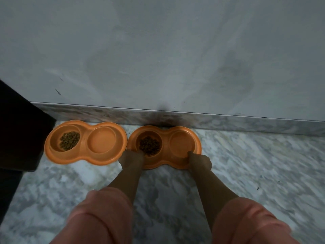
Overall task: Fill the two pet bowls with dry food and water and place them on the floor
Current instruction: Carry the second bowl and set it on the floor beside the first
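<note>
Two orange double pet bowls sit side by side on the marble floor against the wall. The left bowl (pixel 84 156) has dry food (pixel 69 140) in its left cup; its right cup looks smooth, and water cannot be made out. The right bowl (pixel 166 133) has dry food (pixel 149 145) in its left cup. My left hand (pixel 131 160) grips the near rim of the right bowl beside the food cup. My right hand (pixel 200 161) grips the near rim by the right cup, thumb over the edge.
A grey wall (pixel 158 50) with a marble skirting (pixel 228 123) runs just behind the bowls. A dark piece of furniture (pixel 19 134) stands at the left, touching the left bowl's side. Marble floor (pixel 263 164) stretches to the right and toward me.
</note>
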Motion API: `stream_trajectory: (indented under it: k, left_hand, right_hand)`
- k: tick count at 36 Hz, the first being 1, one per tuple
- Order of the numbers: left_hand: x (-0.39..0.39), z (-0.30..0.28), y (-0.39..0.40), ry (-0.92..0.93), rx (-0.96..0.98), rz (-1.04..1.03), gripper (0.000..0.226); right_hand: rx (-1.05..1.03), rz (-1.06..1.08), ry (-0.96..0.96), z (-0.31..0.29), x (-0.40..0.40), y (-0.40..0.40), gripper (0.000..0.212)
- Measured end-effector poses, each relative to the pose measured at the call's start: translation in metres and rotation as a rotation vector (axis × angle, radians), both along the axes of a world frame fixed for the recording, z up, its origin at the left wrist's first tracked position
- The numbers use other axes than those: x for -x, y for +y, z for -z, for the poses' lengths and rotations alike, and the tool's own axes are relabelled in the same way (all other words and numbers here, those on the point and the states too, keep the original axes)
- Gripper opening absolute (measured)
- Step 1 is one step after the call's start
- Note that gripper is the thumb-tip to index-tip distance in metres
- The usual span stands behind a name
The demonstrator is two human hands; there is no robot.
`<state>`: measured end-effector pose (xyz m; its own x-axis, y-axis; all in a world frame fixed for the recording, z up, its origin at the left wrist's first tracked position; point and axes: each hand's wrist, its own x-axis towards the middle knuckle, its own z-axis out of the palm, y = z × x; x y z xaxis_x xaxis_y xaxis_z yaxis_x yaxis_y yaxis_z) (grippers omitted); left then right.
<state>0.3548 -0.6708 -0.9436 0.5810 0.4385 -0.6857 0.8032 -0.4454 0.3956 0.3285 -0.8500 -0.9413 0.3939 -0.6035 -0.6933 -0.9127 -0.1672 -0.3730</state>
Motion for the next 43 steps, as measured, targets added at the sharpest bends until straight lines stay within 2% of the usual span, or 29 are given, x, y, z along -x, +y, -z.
stream_trajectory:
  k: [4, 8, 14, 25, 32, 38, 43]
  left_hand:
    - [0.003, -0.023, 0.002, -0.059, -0.038, 0.013, 0.040]
    - [0.014, -0.079, 0.005, -0.137, 0.004, 0.005, 0.034]
    - [0.027, -0.205, 0.018, -0.111, 0.025, 0.028, 0.070]
    - [0.047, -0.506, 0.043, -0.307, 0.049, 0.104, 0.068]
    - [0.081, -0.659, 0.068, -0.414, 0.061, 0.114, 0.067]
    - [0.112, -0.756, 0.094, -0.551, 0.051, 0.114, 0.064]
    - [0.155, -0.805, 0.125, -0.663, 0.059, 0.040, 0.065]
  right_hand:
    - [0.020, 0.030, -0.061, -0.026, 0.000, 0.005, 0.056]
    - [-0.012, -0.006, -0.070, -0.075, 0.007, 0.012, 0.062]
    - [-0.051, 0.036, -0.090, -0.203, 0.021, 0.023, 0.064]
    - [-0.035, 0.053, -0.235, -0.513, 0.050, 0.053, 0.063]
    - [-0.045, 0.033, -0.334, -0.673, 0.093, 0.079, 0.064]
    - [-0.007, -0.026, -0.416, -0.769, 0.127, 0.098, 0.062]
    - [-0.016, -0.100, -0.483, -0.815, 0.161, 0.125, 0.061]
